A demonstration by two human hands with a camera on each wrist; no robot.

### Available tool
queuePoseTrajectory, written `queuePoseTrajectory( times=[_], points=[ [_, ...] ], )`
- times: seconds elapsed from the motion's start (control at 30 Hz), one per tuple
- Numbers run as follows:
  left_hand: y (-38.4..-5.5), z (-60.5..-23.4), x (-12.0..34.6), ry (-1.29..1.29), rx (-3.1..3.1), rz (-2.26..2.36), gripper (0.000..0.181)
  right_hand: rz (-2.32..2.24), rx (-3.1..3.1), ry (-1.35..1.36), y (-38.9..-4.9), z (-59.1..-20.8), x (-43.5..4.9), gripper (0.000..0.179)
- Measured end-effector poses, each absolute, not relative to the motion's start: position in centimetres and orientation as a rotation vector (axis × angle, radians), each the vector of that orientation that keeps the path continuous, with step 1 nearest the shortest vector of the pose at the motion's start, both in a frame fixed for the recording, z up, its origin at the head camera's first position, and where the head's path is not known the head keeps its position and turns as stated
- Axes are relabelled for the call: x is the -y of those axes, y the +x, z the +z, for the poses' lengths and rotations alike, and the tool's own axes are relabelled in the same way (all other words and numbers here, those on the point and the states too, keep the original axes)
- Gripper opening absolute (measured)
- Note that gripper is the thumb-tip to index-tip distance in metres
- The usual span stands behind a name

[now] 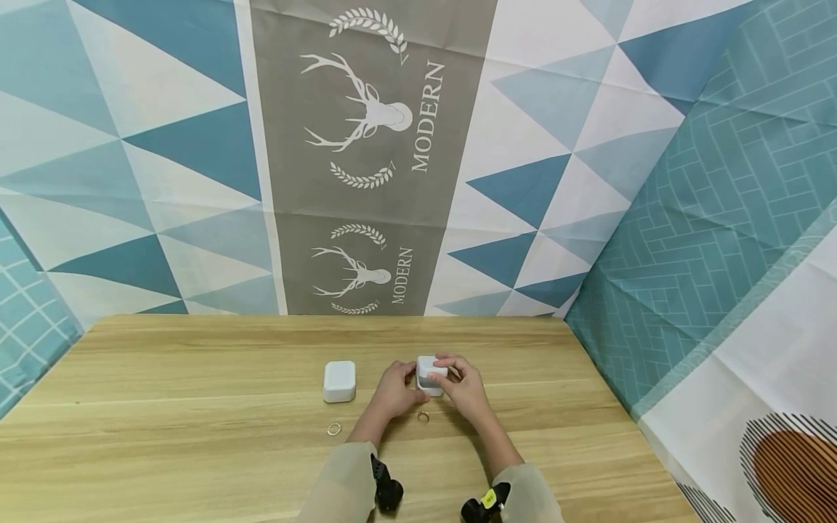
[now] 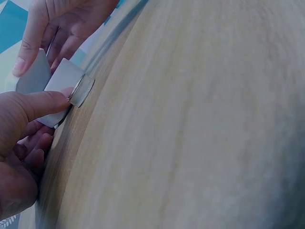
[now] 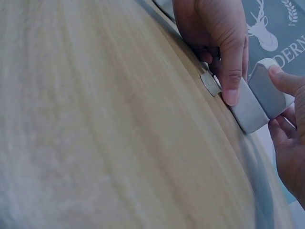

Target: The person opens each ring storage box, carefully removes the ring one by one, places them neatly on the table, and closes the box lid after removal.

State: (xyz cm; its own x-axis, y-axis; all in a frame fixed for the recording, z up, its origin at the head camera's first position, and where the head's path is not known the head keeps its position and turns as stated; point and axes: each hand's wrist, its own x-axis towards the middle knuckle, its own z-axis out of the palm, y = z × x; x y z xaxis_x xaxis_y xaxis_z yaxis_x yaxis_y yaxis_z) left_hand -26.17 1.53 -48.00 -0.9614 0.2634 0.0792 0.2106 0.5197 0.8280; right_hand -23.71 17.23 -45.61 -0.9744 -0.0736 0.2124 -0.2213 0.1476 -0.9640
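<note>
A small white ring box stands between my two hands, its lid (image 1: 428,363) tilted up from its base (image 3: 249,110). My left hand (image 1: 394,392) grips the base, with the thumb along the near side and fingers on the far left. The lid is pinched between the thumb and fingers of my right hand (image 1: 466,388). The inside of the box is hidden from the head view. On the table just in front of it lies a ring (image 1: 423,417); in the left wrist view this ring (image 2: 83,91) shows beside my left thumb tip.
To the left sits a second white box (image 1: 339,381), closed. Another ring (image 1: 334,429) lies in front of it on the wooden table (image 1: 196,407). Patterned cloth (image 1: 523,145) hangs behind the table and along its right side.
</note>
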Motion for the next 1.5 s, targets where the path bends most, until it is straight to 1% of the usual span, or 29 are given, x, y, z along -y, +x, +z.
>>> queuePoseTrajectory(
  times=[0.5, 0.73, 0.93, 1.13, 1.37, 1.5],
  points=[
    [-26.2, -48.1, -1.6, 0.419, -2.698, 1.460, 0.069, 1.944, 2.294, 0.311, -23.7, -45.8, -17.3, 0.022],
    [-26.2, -48.1, -1.7, 0.410, -2.702, 1.457, 0.069, 1.870, 2.284, 0.335, -25.1, -48.4, -17.9, 0.024],
    [-26.2, -48.1, -1.6, 0.412, -2.685, 1.469, 0.069, 1.777, 2.301, 0.370, -25.0, -48.4, -17.9, 0.026],
    [-26.2, -48.1, -1.6, 0.418, -2.690, 1.470, 0.069, 1.825, 2.314, 0.323, -25.0, -48.3, -17.9, 0.025],
    [-26.1, -48.0, -1.6, 0.422, -2.689, 1.467, 0.069, 1.890, 2.281, 0.324, -24.9, -48.3, -17.9, 0.022],
    [-26.1, -48.0, -1.6, 0.419, -2.686, 1.468, 0.069, 1.854, 2.288, 0.335, -24.9, -48.3, -17.9, 0.022]
  ],
)
